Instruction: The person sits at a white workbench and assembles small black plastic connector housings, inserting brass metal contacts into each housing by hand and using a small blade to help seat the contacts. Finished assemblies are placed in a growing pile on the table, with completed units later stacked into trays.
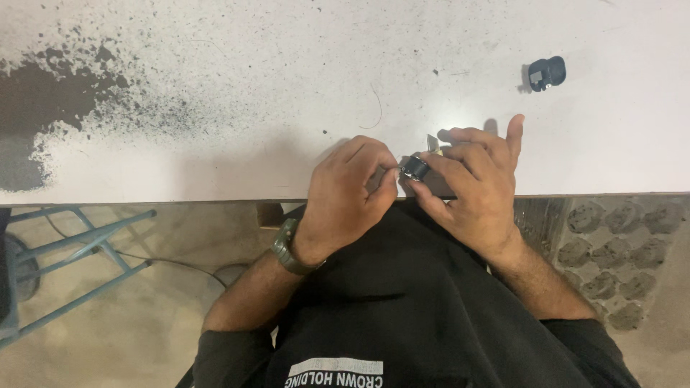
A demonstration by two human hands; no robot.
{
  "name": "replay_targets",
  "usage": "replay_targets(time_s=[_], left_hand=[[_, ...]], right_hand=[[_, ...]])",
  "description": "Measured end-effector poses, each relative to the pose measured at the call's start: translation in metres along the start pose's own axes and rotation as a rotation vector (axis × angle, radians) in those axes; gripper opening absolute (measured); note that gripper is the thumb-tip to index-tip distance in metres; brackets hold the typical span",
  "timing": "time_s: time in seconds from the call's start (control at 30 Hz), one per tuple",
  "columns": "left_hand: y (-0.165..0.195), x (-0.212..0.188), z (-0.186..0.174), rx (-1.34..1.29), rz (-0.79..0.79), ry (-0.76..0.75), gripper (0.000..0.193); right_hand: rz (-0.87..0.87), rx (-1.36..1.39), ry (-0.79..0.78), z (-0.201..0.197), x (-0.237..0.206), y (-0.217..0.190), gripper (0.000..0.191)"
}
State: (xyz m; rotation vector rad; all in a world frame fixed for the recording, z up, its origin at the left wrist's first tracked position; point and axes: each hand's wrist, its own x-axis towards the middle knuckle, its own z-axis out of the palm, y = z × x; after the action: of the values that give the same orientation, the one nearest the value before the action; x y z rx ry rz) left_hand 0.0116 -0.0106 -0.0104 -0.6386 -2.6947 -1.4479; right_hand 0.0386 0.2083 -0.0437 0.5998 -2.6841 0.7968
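Note:
My right hand [480, 181] pinches a small black round part [415, 167] between thumb and fingers at the near edge of the white table [237, 79]. My left hand [353, 194] is curled beside it, its fingertips closed on a tiny piece at the part's left side; what that piece is cannot be made out. A small light, angular metal piece [433, 143] shows just behind my right fingers. A dark watch sits on my left wrist.
A second small black part [546, 73] lies alone on the table at the far right. Dark speckled wear [50, 86] covers the table's left side. A blue metal frame [79, 251] stands on the floor at the left. Patterned paving [611, 244] shows at the right.

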Motion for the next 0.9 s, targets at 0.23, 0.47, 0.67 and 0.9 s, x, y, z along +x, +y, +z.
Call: replay_targets(time_s=[0.23,0.47,0.67,0.9], left_hand=[[-0.001,-0.005,0.007,0.046,0.013,0.047,0.016],[0.001,-0.011,0.017,-0.004,0.019,0.054,0.017],[-0.001,-0.015,0.021,-0.058,0.036,0.084,0.018],[-0.009,-0.018,0.026,-0.080,0.033,0.071,0.016]], right_hand=[[0.031,0.059,0.059,-0.007,-0.005,-0.008,0.036],[-0.076,0.307,0.230,0.017,-0.025,-0.017,0.025],[-0.057,0.296,0.197,0.020,-0.028,-0.021,0.026],[-0.068,0.278,0.189,0.019,-0.029,-0.018,0.027]])
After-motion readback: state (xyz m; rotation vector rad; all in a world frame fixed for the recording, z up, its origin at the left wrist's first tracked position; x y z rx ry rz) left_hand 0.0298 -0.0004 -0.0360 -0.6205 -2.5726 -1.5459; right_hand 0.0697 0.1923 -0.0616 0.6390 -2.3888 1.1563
